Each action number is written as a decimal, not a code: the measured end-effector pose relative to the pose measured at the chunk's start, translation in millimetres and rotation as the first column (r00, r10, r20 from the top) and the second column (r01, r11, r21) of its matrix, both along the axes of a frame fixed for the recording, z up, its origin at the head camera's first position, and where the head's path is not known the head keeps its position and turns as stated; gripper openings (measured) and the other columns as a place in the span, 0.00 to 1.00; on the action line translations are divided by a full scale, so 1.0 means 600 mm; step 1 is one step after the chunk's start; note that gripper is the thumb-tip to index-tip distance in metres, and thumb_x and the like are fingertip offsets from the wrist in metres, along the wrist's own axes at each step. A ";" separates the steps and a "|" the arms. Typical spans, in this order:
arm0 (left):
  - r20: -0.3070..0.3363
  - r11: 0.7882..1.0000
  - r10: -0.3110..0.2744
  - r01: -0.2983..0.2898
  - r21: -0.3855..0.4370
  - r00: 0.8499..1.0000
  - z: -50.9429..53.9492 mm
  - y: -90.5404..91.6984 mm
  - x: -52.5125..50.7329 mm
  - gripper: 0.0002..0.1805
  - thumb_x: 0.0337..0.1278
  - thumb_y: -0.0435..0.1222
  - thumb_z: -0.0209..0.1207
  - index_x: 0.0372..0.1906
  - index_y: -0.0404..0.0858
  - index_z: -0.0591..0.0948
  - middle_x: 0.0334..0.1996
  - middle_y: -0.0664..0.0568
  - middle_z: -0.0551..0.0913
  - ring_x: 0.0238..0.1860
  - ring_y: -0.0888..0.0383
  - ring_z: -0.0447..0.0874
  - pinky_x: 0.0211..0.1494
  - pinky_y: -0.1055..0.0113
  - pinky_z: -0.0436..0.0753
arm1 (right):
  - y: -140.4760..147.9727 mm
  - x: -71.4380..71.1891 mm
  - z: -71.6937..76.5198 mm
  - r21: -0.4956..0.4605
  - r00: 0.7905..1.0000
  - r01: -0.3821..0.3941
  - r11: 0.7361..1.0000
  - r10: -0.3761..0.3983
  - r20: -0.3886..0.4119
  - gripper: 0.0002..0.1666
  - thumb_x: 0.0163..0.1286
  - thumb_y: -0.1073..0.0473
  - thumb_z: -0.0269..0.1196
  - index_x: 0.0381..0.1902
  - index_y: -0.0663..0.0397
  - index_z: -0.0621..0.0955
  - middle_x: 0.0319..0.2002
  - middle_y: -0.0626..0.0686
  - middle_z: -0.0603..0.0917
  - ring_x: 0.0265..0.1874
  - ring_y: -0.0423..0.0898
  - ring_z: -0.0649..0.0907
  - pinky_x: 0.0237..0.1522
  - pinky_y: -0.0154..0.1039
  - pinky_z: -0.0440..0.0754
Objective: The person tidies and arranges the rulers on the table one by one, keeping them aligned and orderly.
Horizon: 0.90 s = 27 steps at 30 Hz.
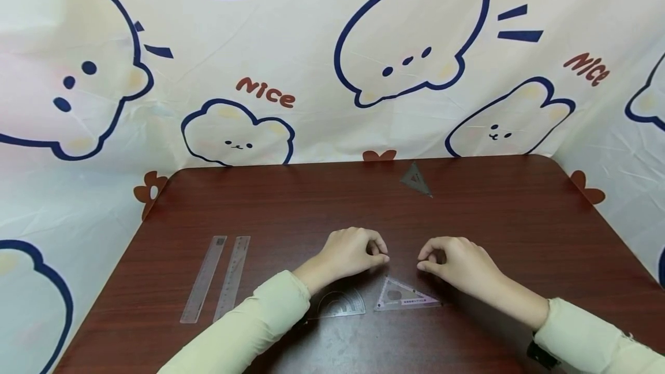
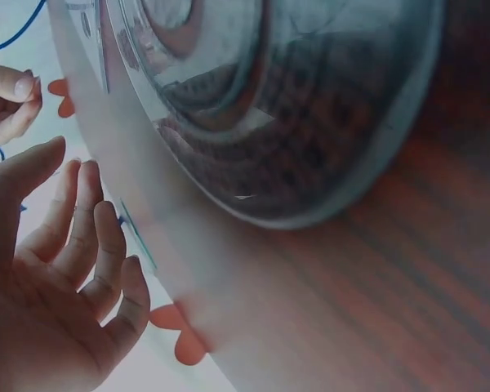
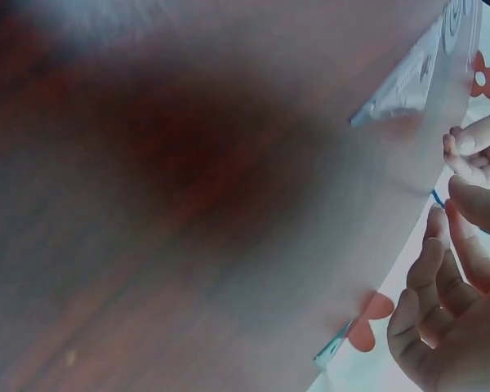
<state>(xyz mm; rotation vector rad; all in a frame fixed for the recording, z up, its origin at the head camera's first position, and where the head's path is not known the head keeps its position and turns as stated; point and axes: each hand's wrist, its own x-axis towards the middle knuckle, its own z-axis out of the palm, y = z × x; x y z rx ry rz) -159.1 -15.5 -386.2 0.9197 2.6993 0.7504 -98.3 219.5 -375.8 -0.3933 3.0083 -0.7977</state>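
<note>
My left hand hovers over the table, its fingers loosely bent and holding nothing. Facing it is my right hand, also with relaxed, bent fingers and nothing in them; a gap separates the two. Below and between them lies a clear set square with a printed label strip. A clear protractor lies under the left wrist, partly hidden by the sleeve, and looms large in the left wrist view. In the right wrist view, the set square shows near the upper right, apart from the right hand.
Two clear rulers, one left and one right, lie side by side on the table's left; the sleeve covers the second one's near end. A smaller greyish set square lies near the back edge. Printed cloth surrounds the brown table.
</note>
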 end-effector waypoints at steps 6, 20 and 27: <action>0.003 1.000 0.022 -0.022 -0.002 1.000 0.005 0.001 -0.014 0.04 0.60 0.48 0.67 0.33 0.54 0.86 0.23 0.72 0.79 0.25 0.71 0.75 0.35 0.65 0.74 | 0.005 -0.021 0.003 -0.026 1.000 -0.031 0.999 0.030 -0.008 0.06 0.61 0.56 0.73 0.29 0.39 0.84 0.22 0.37 0.76 0.20 0.34 0.72 0.23 0.36 0.70; -0.009 0.997 0.077 -0.077 -0.027 0.997 0.006 0.003 -0.048 0.04 0.60 0.48 0.67 0.34 0.55 0.86 0.25 0.71 0.80 0.29 0.69 0.77 0.38 0.60 0.76 | 0.008 -0.066 0.001 -0.043 1.000 -0.017 0.999 0.016 -0.025 0.04 0.63 0.55 0.72 0.29 0.40 0.85 0.22 0.39 0.78 0.22 0.38 0.74 0.27 0.38 0.72; -0.031 0.994 0.105 -0.106 -0.029 0.994 0.002 0.000 -0.065 0.05 0.60 0.48 0.66 0.37 0.54 0.87 0.27 0.69 0.81 0.32 0.67 0.79 0.39 0.60 0.76 | 0.017 -0.090 -0.006 -0.057 1.000 0.014 0.998 -0.014 -0.010 0.04 0.64 0.56 0.71 0.30 0.43 0.86 0.21 0.40 0.79 0.22 0.40 0.75 0.28 0.40 0.72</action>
